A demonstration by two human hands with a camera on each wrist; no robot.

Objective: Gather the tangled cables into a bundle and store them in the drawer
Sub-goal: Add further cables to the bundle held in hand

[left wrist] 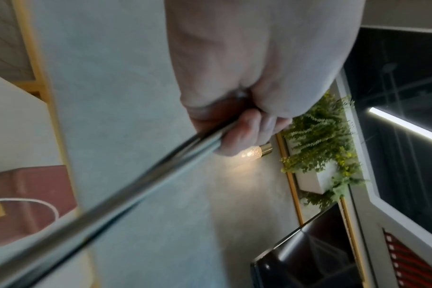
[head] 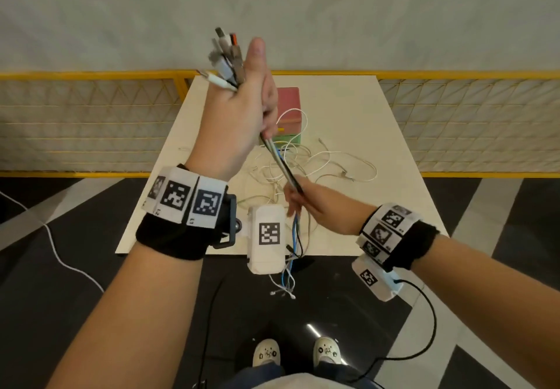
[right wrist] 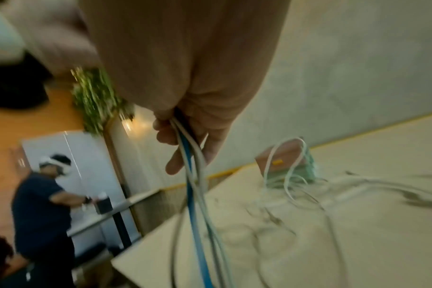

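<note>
Head view shows the left hand [head: 242, 115] raised with its fingers [left wrist: 247, 128] clamped round the cables [head: 280, 164] just below their plugs [head: 225, 58], while the right hand [head: 315, 206] pinches the same strands lower down, pulled taut between the two. Loose white loops [head: 333, 161] lie tangled on the desk [head: 378, 134] beside the small drawer box [head: 288, 115], one arching against it. Risk, as I judge it: pulling further could snag a loop on the box and drag or tip it, or tighten a knot; free ends [head: 285, 288] dangling past the desk edge may catch too.
</note>
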